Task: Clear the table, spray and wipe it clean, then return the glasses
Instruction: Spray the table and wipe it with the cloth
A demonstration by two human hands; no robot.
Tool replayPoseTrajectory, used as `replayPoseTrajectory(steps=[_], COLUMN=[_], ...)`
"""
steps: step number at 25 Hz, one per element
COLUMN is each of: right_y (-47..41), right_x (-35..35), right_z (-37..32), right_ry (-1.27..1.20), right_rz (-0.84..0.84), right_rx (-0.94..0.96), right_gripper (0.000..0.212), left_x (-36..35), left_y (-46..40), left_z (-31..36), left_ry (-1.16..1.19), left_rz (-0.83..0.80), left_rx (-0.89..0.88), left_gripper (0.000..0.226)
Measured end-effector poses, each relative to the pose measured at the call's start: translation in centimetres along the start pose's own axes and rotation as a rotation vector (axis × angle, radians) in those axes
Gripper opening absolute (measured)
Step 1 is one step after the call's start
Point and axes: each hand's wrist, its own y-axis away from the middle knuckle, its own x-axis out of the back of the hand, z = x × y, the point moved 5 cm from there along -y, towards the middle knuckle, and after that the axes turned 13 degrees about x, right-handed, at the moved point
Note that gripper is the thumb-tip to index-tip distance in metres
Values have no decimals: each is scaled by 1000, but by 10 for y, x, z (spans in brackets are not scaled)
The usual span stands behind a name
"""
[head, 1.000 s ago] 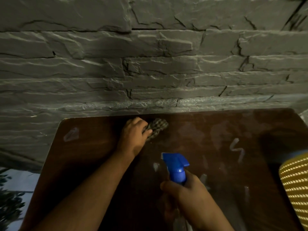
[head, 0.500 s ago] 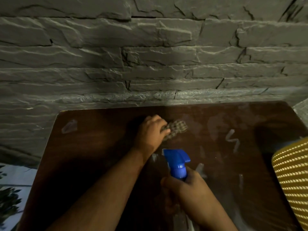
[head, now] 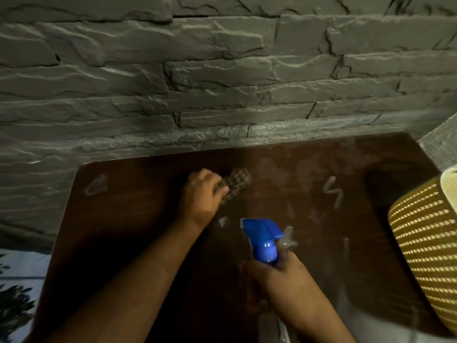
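**Cloth on the far side, sprayer close in**

I've got the left hand (head: 201,194) out over the dark brown worktop (head: 128,219), fingers curled round a checked cloth (head: 236,185) and pressing it down on the surface. The cloth pokes out to the right of the knuckles, towards the far edge of the worktop, not far from the grey stone wall (head: 222,82). Nearer to me, the right hand (head: 274,271) is wrapped round the neck of the spray bottle (head: 263,240); its blue trigger head stands above the fist, nozzle pointing left, and the bottle's body is hidden below the hand, so I can't make out any label. The two hands are apart, cloth further out, sprayer closer. On the worktop I see pale streaks and smears, one of them a zigzag mark (head: 333,191) to the right of the cloth. No writing I can read anywhere. A yellow woven basket (head: 427,243) sits at the right edge
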Motion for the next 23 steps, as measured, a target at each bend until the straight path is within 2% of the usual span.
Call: replayPoseTrajectory(steps=[2,3,4,5,7,8,9,10,12,13,14,15,18,19,20,21,23], right_y=[5,7,10,12,18,20,22,24,29,32,36,40,46,47,49,50,54], right_x=[-4,-4,-5,-6,-12,-15,-19,-20,-24,-24,-24,-23,-22,-24,-25,-26,-27], right_z=[-1,-1,0,0,0,1,2,4,5,5,5,5,8,10,12,15,20], right_ry=[-9,-10,-18,-37,-70,-68,-63,-62,-51,-47,-45,-49,-57,-62,-75,-92,-107], right_rz=[2,11,23,25,7,8,23,43,45,38,33,28,23,31,38,40,14], right_rx=[-5,-6,-10,-12,-17,-20,-20,-18,-15,-12,-14,-13,-23,-31,-38,-45,-57], right_gripper=[14,14,13,12,16,18,18,16,12,11,10,10,11,13,16,19,18], left_x=[9,19,25,32,38,34,28,19,5,6,14,22,38,35,30,22,11], left_y=[41,43,35,20,-10,-11,-3,7,54,71,73,61,22,24,31,44,88], left_z=[-15,-28,-40,-46,-50,-40,-25,-11,1,-8,-22,-35,-56,-47,-33,-19,-8], left_ry=[-2,-16,-41,-57,-75,-80,-55,-26,3,-2,-12,-39,-107,-124,-103,-68,-41], left_rz=[-138,-161,-139,-75,107,135,112,64,-74,-107,-108,-65,155,168,141,84,-51], left_rx=[-322,-391,-351,-214,203,319,323,207,-236,-388,-412,-310,301,386,347,195,-231], left_gripper=[26,24,22,22,25,26,25,23,18,18,19,21,28,29,28,26,21])
